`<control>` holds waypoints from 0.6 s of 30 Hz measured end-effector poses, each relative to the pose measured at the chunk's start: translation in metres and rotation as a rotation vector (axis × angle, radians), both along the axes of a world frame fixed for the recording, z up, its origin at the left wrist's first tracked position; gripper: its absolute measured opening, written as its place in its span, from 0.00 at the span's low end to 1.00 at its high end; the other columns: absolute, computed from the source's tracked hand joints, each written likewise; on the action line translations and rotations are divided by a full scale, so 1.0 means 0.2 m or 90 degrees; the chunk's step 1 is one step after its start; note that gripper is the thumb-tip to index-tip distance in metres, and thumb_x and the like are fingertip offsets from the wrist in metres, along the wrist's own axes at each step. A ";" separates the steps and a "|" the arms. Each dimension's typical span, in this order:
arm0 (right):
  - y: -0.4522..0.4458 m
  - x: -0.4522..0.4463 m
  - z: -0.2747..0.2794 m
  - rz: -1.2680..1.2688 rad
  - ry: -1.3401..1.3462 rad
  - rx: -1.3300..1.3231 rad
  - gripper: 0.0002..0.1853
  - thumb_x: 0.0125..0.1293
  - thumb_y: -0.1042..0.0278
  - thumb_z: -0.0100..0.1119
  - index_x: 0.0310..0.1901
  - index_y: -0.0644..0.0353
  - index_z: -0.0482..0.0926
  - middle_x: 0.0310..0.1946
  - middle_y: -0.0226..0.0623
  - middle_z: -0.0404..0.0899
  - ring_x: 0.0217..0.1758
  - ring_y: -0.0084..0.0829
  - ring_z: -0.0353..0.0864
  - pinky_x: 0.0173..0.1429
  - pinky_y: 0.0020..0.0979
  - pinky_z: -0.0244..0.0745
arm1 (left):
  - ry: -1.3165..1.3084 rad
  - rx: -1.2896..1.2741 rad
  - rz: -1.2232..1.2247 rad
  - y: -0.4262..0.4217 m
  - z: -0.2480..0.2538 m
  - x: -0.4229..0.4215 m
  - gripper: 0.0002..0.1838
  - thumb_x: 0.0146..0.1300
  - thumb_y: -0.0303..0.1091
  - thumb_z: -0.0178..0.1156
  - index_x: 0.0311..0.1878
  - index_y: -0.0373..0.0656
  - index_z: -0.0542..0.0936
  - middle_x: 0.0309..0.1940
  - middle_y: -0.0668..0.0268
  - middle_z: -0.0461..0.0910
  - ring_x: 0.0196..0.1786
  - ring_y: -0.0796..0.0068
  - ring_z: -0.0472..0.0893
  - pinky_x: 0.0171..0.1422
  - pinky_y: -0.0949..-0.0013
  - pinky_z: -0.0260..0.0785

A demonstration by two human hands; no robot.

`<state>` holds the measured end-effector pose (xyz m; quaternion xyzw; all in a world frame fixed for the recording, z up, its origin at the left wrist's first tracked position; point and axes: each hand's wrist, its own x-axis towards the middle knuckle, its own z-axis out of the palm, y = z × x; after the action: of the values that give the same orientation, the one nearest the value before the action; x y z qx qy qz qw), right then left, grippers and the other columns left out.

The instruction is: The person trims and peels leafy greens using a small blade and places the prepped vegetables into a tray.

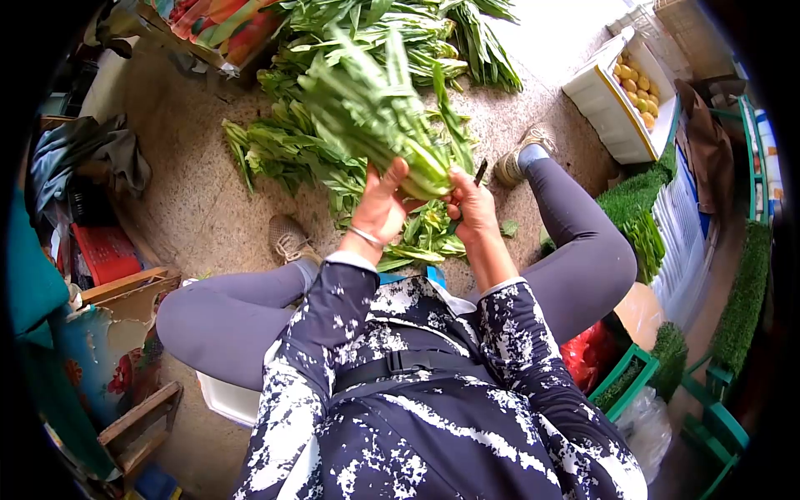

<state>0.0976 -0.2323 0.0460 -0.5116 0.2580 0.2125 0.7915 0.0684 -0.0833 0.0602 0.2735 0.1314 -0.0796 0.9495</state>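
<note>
A head of long-leaf lettuce (379, 117) is held up in front of me, its leafy end pointing away and blurred by motion. My left hand (383, 204) wraps around its pale base from the left, with a bracelet at the wrist. At the base's right side, my right hand (475, 204) is closed, its thumb against the stem. A slim dark tool (481, 172) pokes out of that hand; its blade, if any, is hidden. One narrow leaf (452, 121) stands apart from the head, near the right thumb. Loose trimmed leaves (429, 237) lie on the floor below the hands.
More leafy greens (287, 150) are heaped on the speckled floor (196, 167) ahead. A white foam box (612, 108) with yellow fruit (637, 92) stands at right. A printed carton (221, 33) is at upper left. Green artificial turf (637, 200) and crates flank my right leg.
</note>
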 end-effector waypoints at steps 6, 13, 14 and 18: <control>0.12 -0.06 0.05 0.132 -0.168 -0.005 0.18 0.52 0.68 0.66 0.42 0.68 0.74 0.33 0.33 0.78 0.33 0.18 0.75 0.40 0.18 0.70 | 0.174 -0.055 0.033 0.12 -0.13 0.04 0.16 0.52 0.33 0.62 0.45 0.40 0.73 0.41 0.62 0.77 0.45 0.67 0.76 0.52 0.61 0.69; 0.09 0.00 0.00 0.252 -0.015 -0.256 0.32 0.62 0.37 0.40 0.45 0.63 0.73 0.09 0.23 0.58 0.10 0.16 0.52 0.14 0.22 0.48 | 0.110 -0.103 0.224 0.19 0.05 0.05 0.21 0.50 0.33 0.64 0.47 0.42 0.71 0.43 0.63 0.75 0.49 0.65 0.74 0.58 0.56 0.65; 0.12 -0.02 -0.02 0.282 -0.027 -0.291 0.32 0.62 0.37 0.39 0.46 0.63 0.73 0.10 0.22 0.56 0.10 0.16 0.50 0.15 0.22 0.47 | 0.118 -0.106 0.251 0.19 0.05 0.06 0.21 0.50 0.33 0.64 0.47 0.42 0.71 0.43 0.63 0.75 0.49 0.64 0.74 0.58 0.55 0.65; 0.22 -0.11 0.03 0.214 -0.195 0.048 0.21 0.67 0.57 0.44 0.56 0.62 0.67 0.21 0.21 0.62 0.23 0.14 0.58 0.28 0.16 0.55 | 0.178 -0.131 0.318 0.20 0.05 0.07 0.20 0.51 0.37 0.63 0.47 0.43 0.72 0.45 0.62 0.75 0.49 0.62 0.74 0.58 0.54 0.65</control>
<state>0.0748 -0.1877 0.0524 -0.5434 0.0379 0.2706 0.7937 0.0817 -0.0435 0.0696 0.1217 0.3152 0.1068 0.9351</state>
